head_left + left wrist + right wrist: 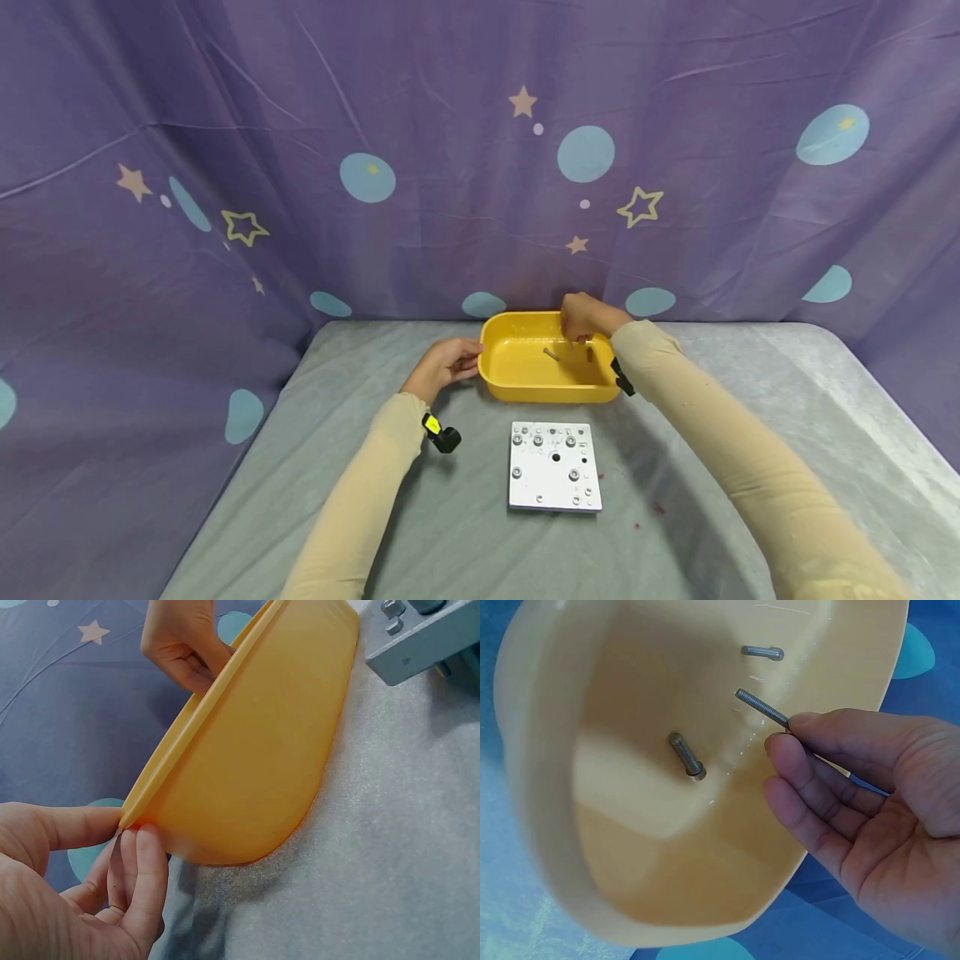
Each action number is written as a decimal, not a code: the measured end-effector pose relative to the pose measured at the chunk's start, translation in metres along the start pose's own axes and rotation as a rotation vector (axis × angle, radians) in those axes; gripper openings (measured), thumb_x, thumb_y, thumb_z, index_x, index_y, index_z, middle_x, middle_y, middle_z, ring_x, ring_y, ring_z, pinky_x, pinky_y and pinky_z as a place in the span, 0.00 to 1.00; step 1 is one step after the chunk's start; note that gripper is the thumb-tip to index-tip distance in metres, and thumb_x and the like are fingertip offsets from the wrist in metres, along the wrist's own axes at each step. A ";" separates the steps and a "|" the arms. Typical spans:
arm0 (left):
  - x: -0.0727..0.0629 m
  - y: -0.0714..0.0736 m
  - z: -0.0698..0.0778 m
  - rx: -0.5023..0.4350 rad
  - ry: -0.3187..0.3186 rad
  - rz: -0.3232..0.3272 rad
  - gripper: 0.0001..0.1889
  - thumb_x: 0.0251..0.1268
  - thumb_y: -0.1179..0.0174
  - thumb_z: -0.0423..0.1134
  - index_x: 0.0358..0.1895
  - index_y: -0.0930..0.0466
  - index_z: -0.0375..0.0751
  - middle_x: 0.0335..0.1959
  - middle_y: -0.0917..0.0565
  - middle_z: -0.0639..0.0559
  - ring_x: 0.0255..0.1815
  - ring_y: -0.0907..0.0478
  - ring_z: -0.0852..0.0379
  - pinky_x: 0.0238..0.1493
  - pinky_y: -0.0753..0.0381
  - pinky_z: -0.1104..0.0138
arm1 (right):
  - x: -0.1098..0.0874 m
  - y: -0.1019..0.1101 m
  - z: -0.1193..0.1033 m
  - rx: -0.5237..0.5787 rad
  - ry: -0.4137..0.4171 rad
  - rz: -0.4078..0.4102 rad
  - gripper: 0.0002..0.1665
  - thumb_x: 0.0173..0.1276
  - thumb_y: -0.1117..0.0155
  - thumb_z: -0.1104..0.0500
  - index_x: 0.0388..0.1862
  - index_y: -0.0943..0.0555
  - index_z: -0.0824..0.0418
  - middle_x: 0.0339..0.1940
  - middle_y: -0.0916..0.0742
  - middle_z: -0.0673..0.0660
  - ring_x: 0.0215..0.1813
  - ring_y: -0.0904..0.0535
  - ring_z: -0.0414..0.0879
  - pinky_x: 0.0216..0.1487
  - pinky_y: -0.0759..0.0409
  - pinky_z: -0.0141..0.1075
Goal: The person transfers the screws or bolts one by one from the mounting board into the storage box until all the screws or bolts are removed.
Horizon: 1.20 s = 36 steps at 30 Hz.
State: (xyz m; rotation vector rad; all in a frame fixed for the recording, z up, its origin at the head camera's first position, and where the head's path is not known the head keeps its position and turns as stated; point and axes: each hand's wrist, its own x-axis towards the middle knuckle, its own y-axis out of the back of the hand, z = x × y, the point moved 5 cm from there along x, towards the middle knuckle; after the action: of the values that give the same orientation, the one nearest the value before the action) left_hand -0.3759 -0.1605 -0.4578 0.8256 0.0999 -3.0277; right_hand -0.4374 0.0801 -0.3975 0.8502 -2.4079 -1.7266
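A yellow plastic tub [547, 393] stands towards the back of the table. My left hand [455, 360] is at its left end, pinching the rim between thumb and fingers, as the left wrist view shows. Over the tub's right part, my right hand [877, 780] pinches a threaded bolt [761, 707] by one end between thumb and fingers; the bolt's head is hidden by the fingertips. Two more bolts lie on the tub floor: a socket-head bolt [686, 757] and another bolt [763, 652] near the wall.
A square metal plate [543, 487] with several bolts and holes lies on the grey-covered table [450, 533] in front of the tub. Small reddish specks dot the cloth right of the plate. A purple patterned curtain [450, 108] hangs behind the table and at its sides.
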 end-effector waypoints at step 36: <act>-0.001 0.001 -0.001 0.000 0.008 0.014 0.23 0.71 0.39 0.32 0.69 0.25 0.36 0.24 0.17 0.57 0.21 0.23 0.66 0.26 0.16 0.74 | 0.011 -0.020 0.011 -0.017 -0.103 -0.033 0.05 0.57 0.34 0.75 0.29 0.17 0.68 0.27 0.13 0.63 0.23 0.14 0.50 0.29 0.12 0.38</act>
State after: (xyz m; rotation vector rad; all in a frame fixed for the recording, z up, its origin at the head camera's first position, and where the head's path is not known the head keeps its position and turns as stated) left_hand -0.3746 -0.1617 -0.4579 0.8342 0.0938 -3.0113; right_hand -0.4429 0.0802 -0.4229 0.8224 -2.4530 -1.8438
